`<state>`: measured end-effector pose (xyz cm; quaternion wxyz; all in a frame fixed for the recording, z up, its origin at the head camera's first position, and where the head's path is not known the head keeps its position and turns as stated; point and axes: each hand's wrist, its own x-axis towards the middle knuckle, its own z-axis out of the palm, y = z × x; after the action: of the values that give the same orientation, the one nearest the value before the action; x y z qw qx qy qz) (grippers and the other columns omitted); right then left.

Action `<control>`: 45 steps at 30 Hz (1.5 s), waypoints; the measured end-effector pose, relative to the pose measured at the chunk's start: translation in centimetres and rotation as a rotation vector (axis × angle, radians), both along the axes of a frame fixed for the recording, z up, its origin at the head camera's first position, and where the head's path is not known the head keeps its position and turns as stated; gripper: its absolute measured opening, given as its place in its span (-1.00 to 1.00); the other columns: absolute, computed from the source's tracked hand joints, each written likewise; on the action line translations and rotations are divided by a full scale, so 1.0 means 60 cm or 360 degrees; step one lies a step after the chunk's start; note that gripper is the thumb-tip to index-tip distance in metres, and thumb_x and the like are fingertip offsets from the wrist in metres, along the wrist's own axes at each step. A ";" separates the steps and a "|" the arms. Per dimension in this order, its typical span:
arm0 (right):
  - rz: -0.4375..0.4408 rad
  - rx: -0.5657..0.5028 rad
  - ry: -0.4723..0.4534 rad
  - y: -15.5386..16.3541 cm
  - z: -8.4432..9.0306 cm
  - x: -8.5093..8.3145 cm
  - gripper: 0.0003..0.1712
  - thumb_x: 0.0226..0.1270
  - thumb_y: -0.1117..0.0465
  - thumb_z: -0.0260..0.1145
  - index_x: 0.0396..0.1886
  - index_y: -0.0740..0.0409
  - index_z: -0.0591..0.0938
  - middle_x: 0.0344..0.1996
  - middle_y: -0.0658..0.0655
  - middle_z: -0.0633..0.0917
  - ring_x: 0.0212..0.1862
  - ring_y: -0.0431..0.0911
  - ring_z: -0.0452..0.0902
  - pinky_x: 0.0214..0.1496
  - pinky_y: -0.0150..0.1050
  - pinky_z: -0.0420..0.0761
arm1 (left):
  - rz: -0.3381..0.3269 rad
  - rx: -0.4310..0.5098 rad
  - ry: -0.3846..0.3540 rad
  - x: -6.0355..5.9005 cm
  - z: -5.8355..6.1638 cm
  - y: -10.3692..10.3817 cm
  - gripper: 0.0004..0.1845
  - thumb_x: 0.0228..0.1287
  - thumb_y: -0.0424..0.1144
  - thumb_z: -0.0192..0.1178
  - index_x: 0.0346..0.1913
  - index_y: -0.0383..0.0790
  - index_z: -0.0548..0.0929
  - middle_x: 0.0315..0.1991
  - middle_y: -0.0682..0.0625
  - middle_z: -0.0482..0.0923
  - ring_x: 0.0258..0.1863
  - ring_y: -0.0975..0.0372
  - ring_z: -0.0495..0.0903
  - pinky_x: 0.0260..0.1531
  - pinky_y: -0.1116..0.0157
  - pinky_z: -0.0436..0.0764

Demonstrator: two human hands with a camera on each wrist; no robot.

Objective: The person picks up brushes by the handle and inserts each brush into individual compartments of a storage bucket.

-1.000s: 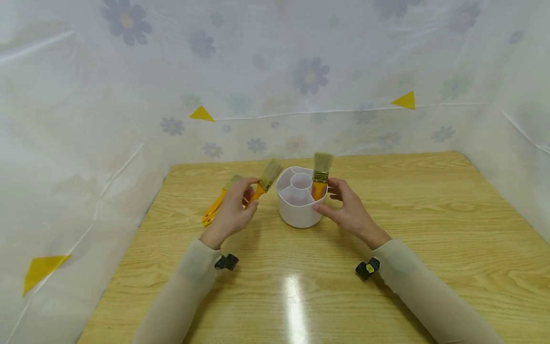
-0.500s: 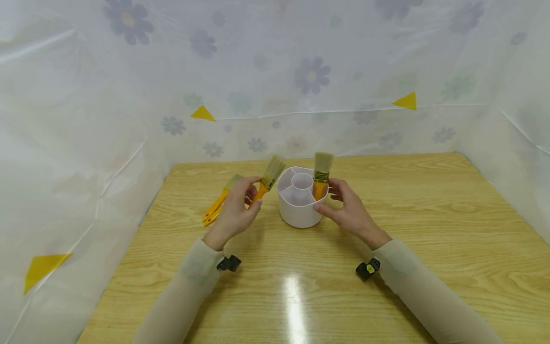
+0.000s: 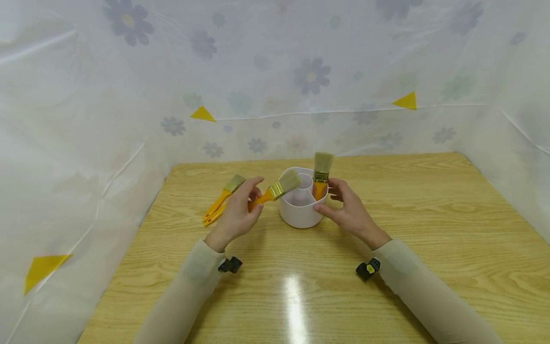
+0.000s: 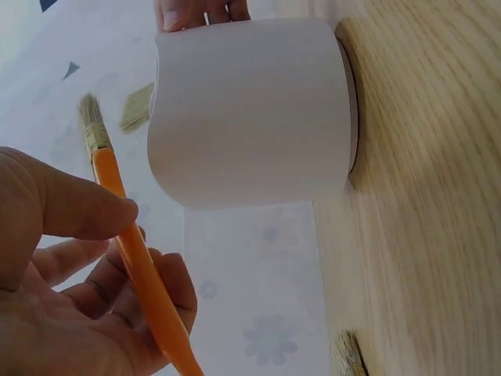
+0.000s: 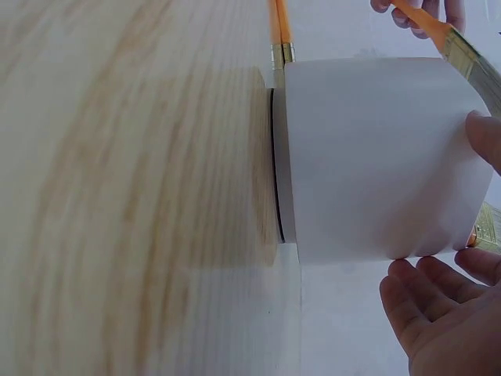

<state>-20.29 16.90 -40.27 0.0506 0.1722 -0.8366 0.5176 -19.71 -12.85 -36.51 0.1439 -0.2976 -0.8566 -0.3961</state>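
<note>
A white round holder (image 3: 299,210) with inner compartments stands on the wooden table (image 3: 386,248). My left hand (image 3: 253,197) pinches an orange-handled brush (image 3: 275,191) by its handle. The brush is tilted, with its bristles over the holder's left rim. In the left wrist view the thumb and fingers (image 4: 94,215) clamp the handle (image 4: 145,274) beside the holder (image 4: 250,110). My right hand (image 3: 334,200) grips the holder's right side, thumb in front and fingers behind. A second brush (image 3: 321,173) stands bristles-up in the holder's right compartment. In the right wrist view my right hand (image 5: 446,313) wraps the holder (image 5: 376,157).
Two more orange-handled brushes (image 3: 220,205) lie on the table left of my left hand, and show as brushes (image 5: 279,31) past the holder in the right wrist view. A flowered plastic sheet (image 3: 275,86) walls the table at the back and both sides.
My left hand has tipped its brush down and to the right, so the bristles moved from beside the holder to over its left rim. The right hand and holder stayed still.
</note>
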 end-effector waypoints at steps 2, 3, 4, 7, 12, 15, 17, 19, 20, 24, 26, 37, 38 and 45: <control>-0.0001 0.0002 -0.0002 0.000 0.000 0.000 -0.10 0.11 -0.08 0.45 0.38 0.05 0.25 0.23 0.08 0.41 0.21 0.02 0.37 0.25 0.06 0.36 | -0.0002 -0.0032 0.0016 0.000 -0.001 0.001 -0.44 0.12 -0.60 0.14 0.24 -0.33 0.44 -0.28 -0.08 0.46 -0.34 0.17 0.42 -0.33 0.25 0.51; -0.0003 0.0002 -0.0003 0.000 -0.001 0.000 -0.10 0.11 -0.08 0.45 0.38 0.04 0.25 0.24 0.08 0.41 0.22 0.02 0.37 0.25 0.07 0.36 | -0.0002 -0.0044 0.0021 0.001 -0.001 0.001 -0.45 0.13 -0.60 0.13 0.24 -0.32 0.46 -0.29 -0.08 0.46 -0.33 0.17 0.41 -0.33 0.26 0.50; -0.0004 0.0003 -0.0002 0.001 -0.001 -0.001 -0.10 0.11 -0.09 0.45 0.38 0.04 0.25 0.24 0.08 0.41 0.22 0.02 0.37 0.25 0.07 0.36 | 0.0004 -0.0054 0.0028 0.001 -0.001 0.001 -0.46 0.14 -0.60 0.13 0.24 -0.31 0.47 -0.29 -0.08 0.45 -0.34 0.17 0.40 -0.35 0.26 0.48; 0.0000 -0.0002 -0.0004 0.001 -0.002 -0.001 -0.09 0.10 -0.08 0.45 0.38 0.04 0.25 0.24 0.09 0.41 0.22 0.03 0.37 0.25 0.08 0.35 | 0.0029 -0.0044 0.0014 0.003 -0.001 0.001 -0.48 0.16 -0.59 0.12 0.23 -0.29 0.49 -0.28 -0.08 0.44 -0.33 0.17 0.38 -0.39 0.27 0.46; 0.0007 -0.0010 -0.0004 0.001 -0.002 -0.001 -0.10 0.10 -0.08 0.45 0.38 0.04 0.26 0.24 0.08 0.41 0.22 0.02 0.37 0.25 0.08 0.35 | 0.0051 0.0013 -0.0006 0.005 0.001 0.001 -0.48 0.17 -0.59 0.10 0.23 -0.32 0.48 -0.26 -0.11 0.43 -0.32 0.15 0.38 -0.37 0.26 0.45; 0.0005 -0.0010 -0.0002 0.000 -0.002 -0.001 -0.10 0.10 -0.08 0.45 0.38 0.04 0.26 0.23 0.09 0.41 0.22 0.03 0.37 0.25 0.08 0.35 | 0.0058 0.0026 0.0017 0.004 0.001 0.001 -0.49 0.16 -0.60 0.10 0.21 -0.32 0.50 -0.27 -0.11 0.44 -0.35 0.15 0.37 -0.39 0.25 0.42; 0.0002 -0.0008 -0.0003 0.000 -0.001 0.000 -0.10 0.10 -0.08 0.45 0.38 0.05 0.26 0.24 0.09 0.41 0.22 0.03 0.37 0.25 0.08 0.35 | 0.0056 0.0018 0.0049 0.004 0.001 0.001 -0.50 0.15 -0.61 0.10 0.19 -0.30 0.52 -0.27 -0.10 0.46 -0.36 0.15 0.36 -0.37 0.24 0.40; 0.0002 -0.0007 -0.0005 0.000 -0.001 0.000 -0.10 0.11 -0.08 0.45 0.38 0.06 0.26 0.24 0.09 0.41 0.22 0.03 0.37 0.25 0.08 0.35 | 0.0045 -0.0003 0.0089 0.003 0.002 0.002 -0.51 0.14 -0.62 0.10 0.16 -0.29 0.54 -0.29 -0.09 0.47 -0.35 0.14 0.35 -0.32 0.22 0.37; 0.0003 -0.0008 -0.0005 0.000 0.000 0.001 -0.10 0.11 -0.08 0.45 0.38 0.06 0.26 0.24 0.09 0.40 0.22 0.03 0.36 0.25 0.08 0.35 | 0.0038 -0.0020 0.0105 0.003 0.001 0.002 -0.52 0.14 -0.62 0.11 0.15 -0.29 0.55 -0.29 -0.08 0.48 -0.37 0.13 0.34 -0.30 0.20 0.35; 0.0006 -0.0005 -0.0001 0.000 0.000 0.001 -0.10 0.12 -0.08 0.44 0.38 0.06 0.26 0.25 0.09 0.40 0.23 0.03 0.36 0.25 0.09 0.35 | 0.0017 -0.0090 0.0083 0.005 0.001 0.002 -0.53 0.19 -0.59 0.12 0.17 -0.25 0.53 -0.29 -0.06 0.46 -0.36 0.13 0.29 -0.26 0.18 0.28; 0.0006 -0.0006 0.0002 0.000 0.000 0.001 -0.11 0.12 -0.08 0.44 0.38 0.06 0.26 0.25 0.09 0.40 0.22 0.03 0.37 0.25 0.09 0.35 | 0.0018 -0.0114 0.0041 0.006 0.001 0.002 -0.52 0.22 -0.57 0.12 0.20 -0.22 0.52 -0.27 -0.05 0.43 -0.36 0.14 0.28 -0.26 0.19 0.28; 0.0013 -0.0010 0.0007 0.001 -0.004 -0.001 -0.13 0.13 -0.07 0.44 0.37 0.04 0.26 0.25 0.08 0.40 0.22 0.03 0.36 0.25 0.09 0.34 | 0.0049 -0.0125 0.0014 0.005 -0.002 0.003 -0.49 0.22 -0.58 0.13 0.23 -0.20 0.48 -0.27 -0.07 0.41 -0.34 0.13 0.31 -0.28 0.20 0.32; 0.0013 -0.0010 0.0007 0.002 -0.004 -0.001 -0.13 0.13 -0.07 0.44 0.37 0.04 0.26 0.24 0.08 0.40 0.22 0.03 0.36 0.26 0.09 0.34 | 0.0049 -0.0125 0.0016 0.005 -0.002 0.003 -0.49 0.23 -0.58 0.13 0.23 -0.20 0.48 -0.27 -0.07 0.41 -0.33 0.13 0.31 -0.27 0.20 0.33; 0.0011 -0.0003 0.0014 0.002 -0.004 -0.001 -0.12 0.13 -0.07 0.44 0.38 0.02 0.26 0.25 0.07 0.40 0.23 0.03 0.36 0.26 0.08 0.34 | 0.0049 -0.0093 0.0038 0.004 -0.001 0.004 -0.49 0.20 -0.62 0.12 0.21 -0.22 0.47 -0.27 -0.06 0.40 -0.29 0.13 0.34 -0.27 0.21 0.38</control>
<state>-20.36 16.99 -40.50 0.0526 0.1772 -0.8354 0.5177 -19.47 -12.58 -36.60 0.1514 -0.2931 -0.8706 -0.3651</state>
